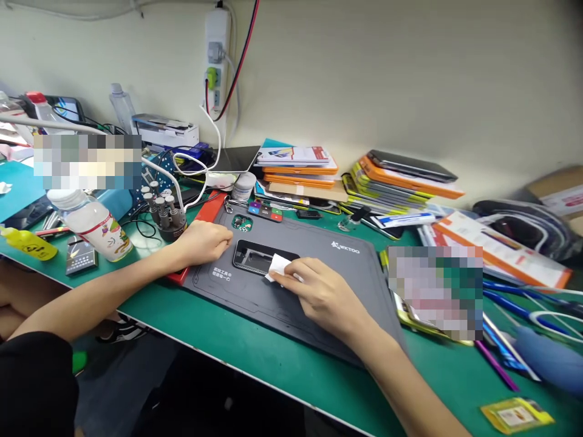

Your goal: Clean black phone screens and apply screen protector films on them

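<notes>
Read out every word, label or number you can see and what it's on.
"WKTOO", as best I can read it: white print beside a logo on the gray mat.
Chinese characters, also on the mat: too small to quote surely.
Bottle label, yellow bottle, yellow packet, stacked booklets: print too small or blurred.

On my remote feed, a white power strip (pixel 217 64) runs upright along the wall at upper centre-left, a red-and-black cable (pixel 246 45) curving beside it. At upper left I see a clear bottle (pixel 122 110) near a white box (pixel 166 135). At left, a labelled bottle (pixel 98 230) stands near a yellow bottle (pixel 30 244); toward the centre, grey-capped tools cluster in a round holder (pixel 172 229). Orange-edged boxes (pixel 300 171) are stacked at upper centre, and a yellow packet (pixel 517 415) lies at lower right.
</notes>
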A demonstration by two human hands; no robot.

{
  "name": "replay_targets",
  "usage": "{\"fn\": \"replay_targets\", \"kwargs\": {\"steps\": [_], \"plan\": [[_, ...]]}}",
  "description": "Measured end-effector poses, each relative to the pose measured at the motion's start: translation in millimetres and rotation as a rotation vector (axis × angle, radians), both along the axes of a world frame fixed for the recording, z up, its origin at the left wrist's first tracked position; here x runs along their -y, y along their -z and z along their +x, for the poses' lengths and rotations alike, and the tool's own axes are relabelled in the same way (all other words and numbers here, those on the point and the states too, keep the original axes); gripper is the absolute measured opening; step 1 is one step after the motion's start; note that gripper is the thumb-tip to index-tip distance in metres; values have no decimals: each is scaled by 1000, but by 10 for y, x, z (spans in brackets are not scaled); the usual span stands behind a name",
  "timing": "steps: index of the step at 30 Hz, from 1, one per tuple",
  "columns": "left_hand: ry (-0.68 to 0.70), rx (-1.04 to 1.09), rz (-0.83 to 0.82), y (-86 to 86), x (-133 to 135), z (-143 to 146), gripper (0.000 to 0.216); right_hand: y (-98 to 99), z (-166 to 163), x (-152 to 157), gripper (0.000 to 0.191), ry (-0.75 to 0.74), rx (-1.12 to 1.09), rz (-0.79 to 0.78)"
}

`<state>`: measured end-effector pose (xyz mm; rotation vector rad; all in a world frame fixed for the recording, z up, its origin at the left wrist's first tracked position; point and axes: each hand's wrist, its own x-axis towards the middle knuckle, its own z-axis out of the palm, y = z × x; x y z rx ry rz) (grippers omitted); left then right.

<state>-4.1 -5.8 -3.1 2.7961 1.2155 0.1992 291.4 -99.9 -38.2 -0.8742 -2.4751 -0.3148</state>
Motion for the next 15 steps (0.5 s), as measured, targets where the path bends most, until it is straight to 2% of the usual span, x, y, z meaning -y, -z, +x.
{"fn": "replay_targets", "kwargs": {"steps": [15], "plan": [[16, 5, 49, 36, -8, 6, 22, -34, -1, 20, 45, -5, 91, 52]]}}
